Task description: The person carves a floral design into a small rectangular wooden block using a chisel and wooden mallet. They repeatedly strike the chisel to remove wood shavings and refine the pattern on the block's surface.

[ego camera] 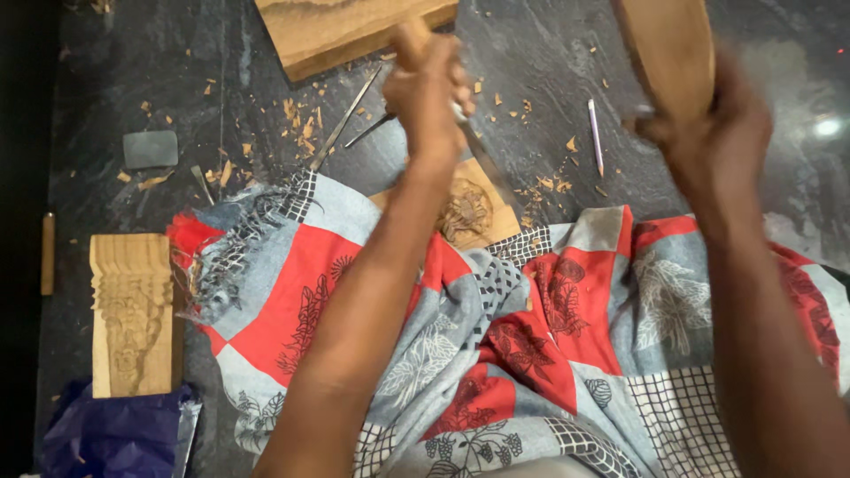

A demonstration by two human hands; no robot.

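Note:
My left hand (427,93) is closed around a chisel (482,158) with a wooden handle, its steel blade slanting down to a small carved wooden block (474,212). The block shows a round floral carving and rests at the edge of a red, grey and white patterned cloth (531,354) over my lap. My right hand (708,119) is raised at the upper right and grips a wooden mallet (670,49), which is blurred.
A carved wooden bracket (133,314) lies at the left on the dark stone floor (221,53). A plank (341,31) lies at the top. Spare chisels (347,115), a pencil (596,134), a grey sharpening stone (150,149), wood chips and a blue bag (115,434) are scattered about.

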